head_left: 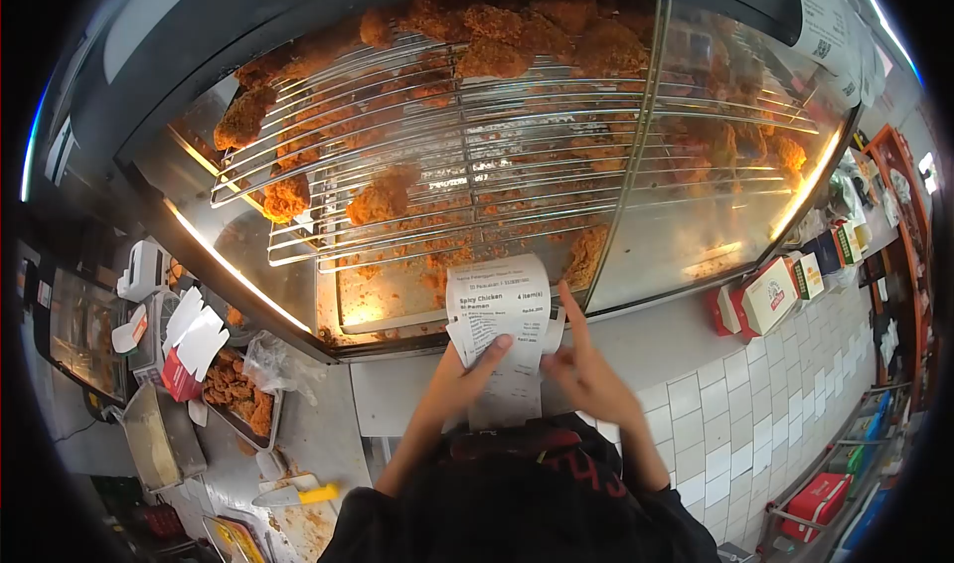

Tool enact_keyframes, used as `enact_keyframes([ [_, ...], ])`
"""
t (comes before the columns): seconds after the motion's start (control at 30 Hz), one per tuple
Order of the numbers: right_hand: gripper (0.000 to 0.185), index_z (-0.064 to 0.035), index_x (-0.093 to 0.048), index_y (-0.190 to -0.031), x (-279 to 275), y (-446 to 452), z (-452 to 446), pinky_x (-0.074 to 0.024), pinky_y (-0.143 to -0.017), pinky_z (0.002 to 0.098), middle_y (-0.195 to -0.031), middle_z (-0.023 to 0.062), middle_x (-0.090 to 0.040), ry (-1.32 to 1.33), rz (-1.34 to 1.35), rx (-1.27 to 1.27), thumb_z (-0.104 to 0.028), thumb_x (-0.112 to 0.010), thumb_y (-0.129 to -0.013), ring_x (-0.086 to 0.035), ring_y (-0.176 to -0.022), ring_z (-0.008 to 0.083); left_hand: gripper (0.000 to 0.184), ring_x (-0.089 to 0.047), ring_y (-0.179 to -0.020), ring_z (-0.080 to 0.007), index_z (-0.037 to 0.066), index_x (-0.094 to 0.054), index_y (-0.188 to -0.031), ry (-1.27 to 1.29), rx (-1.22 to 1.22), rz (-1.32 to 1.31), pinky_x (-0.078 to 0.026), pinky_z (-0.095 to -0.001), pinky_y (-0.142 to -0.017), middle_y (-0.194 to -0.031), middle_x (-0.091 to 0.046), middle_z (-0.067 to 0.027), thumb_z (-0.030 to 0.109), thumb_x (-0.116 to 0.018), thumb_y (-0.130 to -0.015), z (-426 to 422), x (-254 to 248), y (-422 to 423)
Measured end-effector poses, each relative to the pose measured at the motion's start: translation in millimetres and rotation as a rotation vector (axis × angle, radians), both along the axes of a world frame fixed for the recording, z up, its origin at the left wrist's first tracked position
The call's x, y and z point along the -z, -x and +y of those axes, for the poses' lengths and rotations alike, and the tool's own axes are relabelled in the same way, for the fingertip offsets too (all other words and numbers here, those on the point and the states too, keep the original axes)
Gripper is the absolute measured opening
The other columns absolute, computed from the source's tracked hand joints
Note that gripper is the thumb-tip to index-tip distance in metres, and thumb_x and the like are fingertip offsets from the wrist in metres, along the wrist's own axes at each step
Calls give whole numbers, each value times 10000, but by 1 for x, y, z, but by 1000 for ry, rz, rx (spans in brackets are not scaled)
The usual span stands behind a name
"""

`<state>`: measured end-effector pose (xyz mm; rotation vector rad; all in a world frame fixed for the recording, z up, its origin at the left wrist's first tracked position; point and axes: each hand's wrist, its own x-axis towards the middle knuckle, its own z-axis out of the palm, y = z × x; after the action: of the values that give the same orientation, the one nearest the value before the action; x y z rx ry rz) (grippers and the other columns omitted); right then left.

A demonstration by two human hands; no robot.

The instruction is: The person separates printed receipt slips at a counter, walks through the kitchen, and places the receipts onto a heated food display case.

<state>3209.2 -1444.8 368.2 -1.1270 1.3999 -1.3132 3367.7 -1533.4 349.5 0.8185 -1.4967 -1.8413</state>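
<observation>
Several long printed receipts [500, 300] are in my left hand [467, 369], with its thumb pressed across their front. The top slip reads "Spicy Chicken" and "4 item(s)", and the lower ends hang toward my body. My right hand [588, 374] is beside the slips' right edge, its index finger stretched upward and apart from the thumb. Whether its thumb touches the paper I cannot tell. Just beyond both hands stands a lit display case [397, 342] with wire racks [467, 146]. Pieces of fried chicken [383, 197] lie on the racks and on the crumb-covered bottom.
On the left counter are a tray of fried chicken [238, 396], a metal basket [164, 444], a clear plastic bag [278, 364] and a yellow-handled knife [298, 495]. Red-and-white boxes [770, 300] stand at right, above a tiled floor [740, 404]. A red case [817, 503] sits lower right.
</observation>
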Motion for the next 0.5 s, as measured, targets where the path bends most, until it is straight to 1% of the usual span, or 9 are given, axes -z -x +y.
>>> enact_keyframes([
  [0.03,583,-30,-190,-1353,-9,10,0,-442,-743,321,-904,163,-597,-81,43,-49,-71,-485,-852,-576,-897,243,300,-535,-944,-150,-15,-515,-1114,109,50,-38,-417,-286,-827,-1021,-593,-77,155,-542,-868,-1,1,-4],
  [0.1,428,-31,-370,-1271,-28,38,-9,-439,-688,309,-668,100,-594,32,205,-25,-140,-476,-871,-587,-688,211,298,-547,-927,-154,-20,-522,-1104,227,109,-70,-423,-288,-819,-1004,-603,-92,154,-547,-863,-1,-3,-8],
  [0.13,344,-36,-507,-1150,-19,53,-15,-430,-676,279,-777,103,-599,108,266,-101,-218,-530,-859,-564,-745,179,285,-559,-905,-157,-22,-535,-1086,224,192,-164,-430,-294,-809,-982,-613,-106,153,-544,-861,1,-9,-10],
  [0.17,344,-36,-507,-1150,-17,61,-22,-430,-676,279,-777,103,-599,110,271,-90,-218,-530,-859,-564,-745,179,274,-571,-883,-161,-23,-548,-1069,220,276,-256,-437,-301,-799,-961,-624,-121,152,-542,-858,3,-13,-11],
  [0.23,357,-39,-551,-1090,-18,72,-30,-414,-683,260,-880,87,-574,90,293,-529,-279,-589,-828,-529,-807,156,271,-594,-868,-187,-16,-565,-1052,246,284,-194,-449,-312,-787,-952,-632,-141,144,-558,-834,0,-17,-15],
  [0.3,377,-45,-574,-1039,-25,70,-36,-402,-695,249,-940,55,-537,97,370,-496,-315,-645,-785,-501,-865,139,274,-606,-870,-212,-7,-573,-1047,280,399,-356,-454,-320,-783,-961,-630,-153,130,-564,-810,-6,-24,-19],
  [0.4,304,-56,-591,-973,-27,68,-44,-400,-708,251,-915,23,-525,-10,160,-450,-242,-689,-754,-487,-873,128,286,-609,-881,-229,-2,-574,-1047,319,476,-415,-456,-319,-784,-976,-625,-162,129,-571,-793,-4,-34,-18],
  [0.47,321,-51,-566,-989,-40,65,-46,-412,-705,244,-932,11,-539,8,-58,-443,-8,-702,-701,-514,-873,110,315,-577,-932,-197,6,-547,-1087,300,485,-367,-440,-309,-814,-1024,-606,-137,103,-581,-789,-7,-10,-19],
  [0.5,321,-51,-566,-989,-49,66,-48,-412,-705,244,-932,11,-539,13,-52,-442,-8,-702,-701,-514,-873,110,355,-544,-982,-166,13,-521,-1128,281,495,-316,-425,-300,-844,-1071,-586,-112,78,-591,-786,-7,-4,-19],
])
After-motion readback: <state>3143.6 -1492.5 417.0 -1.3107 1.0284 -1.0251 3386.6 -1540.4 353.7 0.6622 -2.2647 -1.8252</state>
